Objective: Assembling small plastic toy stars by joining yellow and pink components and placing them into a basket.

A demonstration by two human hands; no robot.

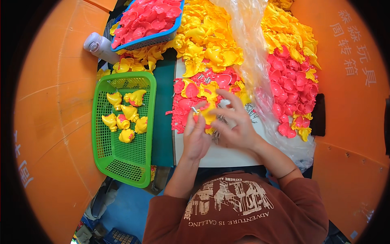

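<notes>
Left fingers: my left hand (196, 136), just left of centre frame, has its fingertips pinched together on a small yellow plastic piece (208, 116), with a bit of pink showing at its left edge.
Right fingers: my right hand (237, 124) has its fingers spread apart and curved over the same piece from the right, the tips brushing it; I cannot tell whether they actually grip it.
Why held so: I judge that one hand steadies the piece while the other works on it, close above the supply.
Wrists and forearms: both forearms rise from the lower edge and angle inward, so the hands meet over the white table top (227, 156).
Metal pins: small silvery pins (250, 109) lie scattered right under and beside my hands.
Pink pile: loose pink shells (183, 107) lie just behind my fingers; more sit at right (290, 87).
Yellow pile: yellow shells (207, 40) are heaped across the top centre.
Green basket: at left, a green basket (105, 154) holds a few joined yellow-and-pink toys (124, 116).
Blue basket: upper left, a blue basket (156, 38) is full of pink shells.
Plastic bag: a clear bag (254, 61) drapes down right of centre.
</notes>
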